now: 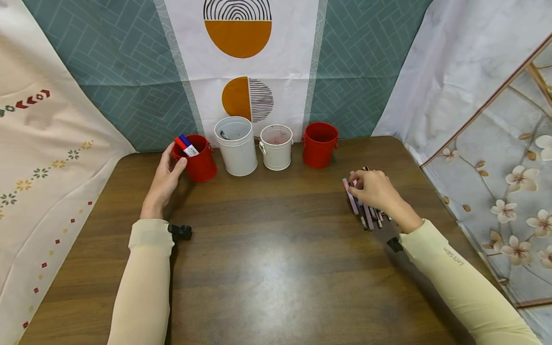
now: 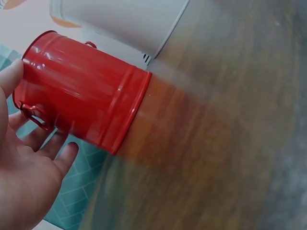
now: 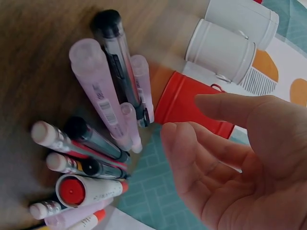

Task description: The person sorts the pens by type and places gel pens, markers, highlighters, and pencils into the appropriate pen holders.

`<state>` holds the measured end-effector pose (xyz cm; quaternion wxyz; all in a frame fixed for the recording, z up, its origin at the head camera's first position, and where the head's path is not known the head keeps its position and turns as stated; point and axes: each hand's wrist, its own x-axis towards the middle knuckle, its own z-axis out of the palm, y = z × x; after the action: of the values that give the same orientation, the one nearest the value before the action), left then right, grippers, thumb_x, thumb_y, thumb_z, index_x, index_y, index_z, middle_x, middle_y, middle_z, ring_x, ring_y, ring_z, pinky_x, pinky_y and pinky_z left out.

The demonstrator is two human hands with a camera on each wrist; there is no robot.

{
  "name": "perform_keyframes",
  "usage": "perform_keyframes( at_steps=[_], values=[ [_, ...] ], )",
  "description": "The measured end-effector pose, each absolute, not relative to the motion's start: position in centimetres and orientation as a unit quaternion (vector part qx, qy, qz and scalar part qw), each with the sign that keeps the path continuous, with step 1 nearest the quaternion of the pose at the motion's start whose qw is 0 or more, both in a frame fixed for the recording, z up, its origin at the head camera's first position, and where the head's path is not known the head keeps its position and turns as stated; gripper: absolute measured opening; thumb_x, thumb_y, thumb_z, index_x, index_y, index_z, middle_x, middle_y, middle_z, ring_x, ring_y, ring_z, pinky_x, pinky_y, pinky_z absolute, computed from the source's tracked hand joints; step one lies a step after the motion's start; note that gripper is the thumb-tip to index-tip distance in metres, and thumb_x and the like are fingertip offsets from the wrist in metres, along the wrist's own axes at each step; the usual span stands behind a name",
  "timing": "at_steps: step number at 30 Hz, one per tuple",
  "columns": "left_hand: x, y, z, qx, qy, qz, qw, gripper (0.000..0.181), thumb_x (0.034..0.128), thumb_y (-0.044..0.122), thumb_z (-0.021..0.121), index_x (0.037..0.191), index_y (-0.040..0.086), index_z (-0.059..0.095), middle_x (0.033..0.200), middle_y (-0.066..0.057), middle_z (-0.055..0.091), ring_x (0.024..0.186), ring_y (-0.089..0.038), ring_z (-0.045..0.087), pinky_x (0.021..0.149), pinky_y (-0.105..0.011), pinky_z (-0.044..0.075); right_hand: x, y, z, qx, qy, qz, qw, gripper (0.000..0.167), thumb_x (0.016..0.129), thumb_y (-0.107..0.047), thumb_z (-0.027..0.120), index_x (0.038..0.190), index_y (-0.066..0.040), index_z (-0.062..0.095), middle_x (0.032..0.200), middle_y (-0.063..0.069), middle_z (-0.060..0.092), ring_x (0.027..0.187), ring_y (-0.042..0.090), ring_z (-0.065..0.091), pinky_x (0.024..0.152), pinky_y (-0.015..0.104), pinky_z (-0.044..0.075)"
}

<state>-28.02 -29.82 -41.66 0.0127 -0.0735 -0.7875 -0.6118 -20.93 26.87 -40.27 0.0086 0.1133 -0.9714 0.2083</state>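
My left hand (image 1: 161, 187) holds the left red bucket (image 1: 202, 166) at its side, with thumb and fingers spread around the rim. A red marker (image 1: 179, 143) and a blue marker (image 1: 185, 141) lean inside that bucket. In the left wrist view, fingertips (image 2: 69, 151) sit beside its small handle. Over a pile of pens at the right hovers my right hand (image 1: 379, 191), thumb and fingers apart with nothing visible between them. The pile includes pink pens (image 3: 98, 88), a black clear-barrelled pen (image 3: 120, 62) and a white marker with a red end (image 3: 91, 190).
Between the red buckets stand a tall white bucket (image 1: 240, 155), with something dark inside, and a smaller white bucket (image 1: 277, 155). A second red bucket (image 1: 318, 152) is right of them. Patterned cloth (image 1: 366, 72) hangs behind the brown wooden table (image 1: 267, 249).
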Motion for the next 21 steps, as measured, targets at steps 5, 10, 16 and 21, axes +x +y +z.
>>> perform_keyframes(
  at_steps=[5,10,16,21],
  values=[
    [-27.9,-29.7,-41.1,-0.070,-0.789,-0.610,0.016,0.082,0.1102,0.028,0.057,0.172,0.014,0.005,0.179,-0.011,0.007,0.164,-0.036,0.008,0.133,-0.052,0.011,-20.9,26.7,-40.5,0.111,-0.972,0.209,0.006,0.032,0.098,-0.016,0.075,0.122,0.005,0.073,0.088,0.012,0.077,0.078,0.030,0.070,0.088,0.060,0.054],
    [-27.8,-29.5,-40.7,-0.074,-0.792,-0.605,0.025,0.083,0.1092,0.027,0.059,0.172,0.012,0.006,0.179,-0.013,0.008,0.164,-0.034,0.009,0.133,-0.051,0.011,-20.8,26.7,-40.7,0.107,-0.973,0.206,0.000,0.031,0.096,-0.015,0.077,0.119,0.005,0.074,0.090,0.013,0.078,0.080,0.030,0.074,0.090,0.060,0.056],
    [-27.9,-29.4,-40.7,-0.078,-0.791,-0.606,0.029,0.086,0.1076,0.024,0.061,0.172,0.011,0.006,0.179,-0.013,0.009,0.164,-0.035,0.009,0.133,-0.052,0.011,-21.0,26.5,-41.5,0.106,-0.977,0.184,-0.015,0.026,0.094,-0.014,0.077,0.113,0.003,0.075,0.083,0.011,0.076,0.072,0.024,0.068,0.064,0.041,0.056],
    [-28.1,-29.4,-41.0,-0.076,-0.785,-0.614,0.030,0.089,0.1058,0.021,0.064,0.172,0.011,0.006,0.178,-0.014,0.010,0.164,-0.035,0.012,0.133,-0.050,0.013,-21.4,26.2,-42.0,0.108,-0.981,0.160,-0.009,0.021,0.092,-0.013,0.077,0.107,0.002,0.078,0.086,0.012,0.077,0.074,0.026,0.066,0.067,0.042,0.053]
  ],
)
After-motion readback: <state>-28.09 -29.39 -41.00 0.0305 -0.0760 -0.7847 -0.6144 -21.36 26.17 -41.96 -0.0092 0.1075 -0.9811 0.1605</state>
